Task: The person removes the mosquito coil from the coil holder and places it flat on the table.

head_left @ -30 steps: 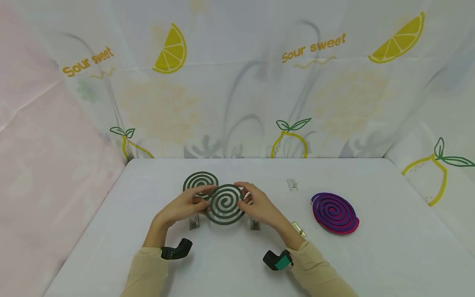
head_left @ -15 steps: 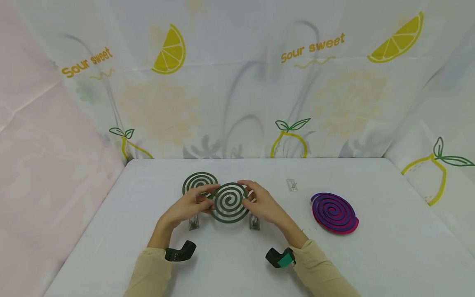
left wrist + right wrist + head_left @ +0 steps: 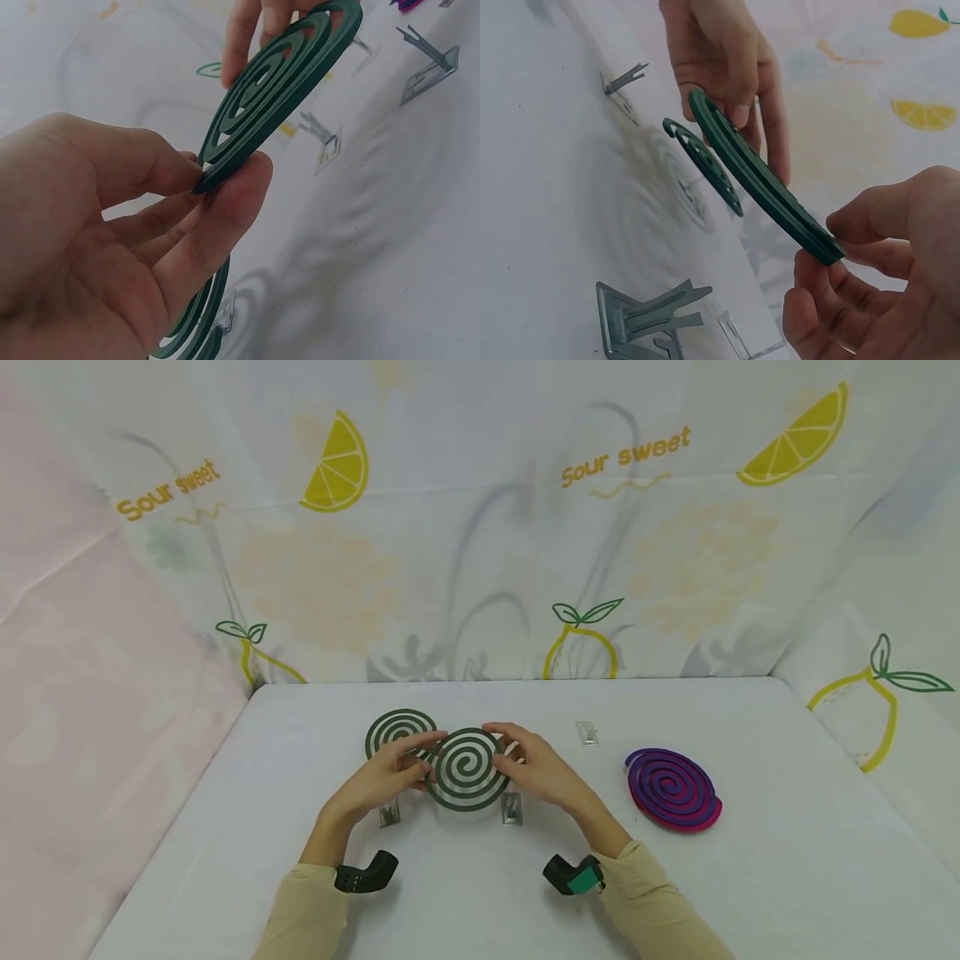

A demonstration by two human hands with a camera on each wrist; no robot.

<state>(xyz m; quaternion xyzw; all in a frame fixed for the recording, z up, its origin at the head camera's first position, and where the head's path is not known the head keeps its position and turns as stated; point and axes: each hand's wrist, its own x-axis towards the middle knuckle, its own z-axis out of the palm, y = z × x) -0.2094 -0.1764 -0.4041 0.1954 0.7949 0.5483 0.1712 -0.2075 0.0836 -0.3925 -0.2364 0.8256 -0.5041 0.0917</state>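
Note:
Both hands hold a dark green mosquito coil (image 3: 467, 766) up off the table, tilted so its flat spiral faces the head camera. My left hand (image 3: 384, 781) pinches its left edge between thumb and fingers, as the left wrist view shows on the coil's rim (image 3: 281, 120). At the opposite edge, my right hand (image 3: 538, 770) pinches it the same way. Behind the left hand a second green coil (image 3: 390, 723) sits raised above the table, partly covered by that hand. Two small metal coil stands, a left one (image 3: 389, 813) and a right one (image 3: 512, 808), lie nearer me.
On the right side of the white table (image 3: 780, 877) a purple coil (image 3: 670, 783) lies over a magenta coil (image 3: 693, 827). Another metal stand (image 3: 587, 733) is farther back. A printed cloth (image 3: 465, 527) hangs behind the table.
Both hands have shifted slightly right with the green coil, mostly in the first half second. A gold-looking metal stand beside my right wrist is now out of sight by the forearm.

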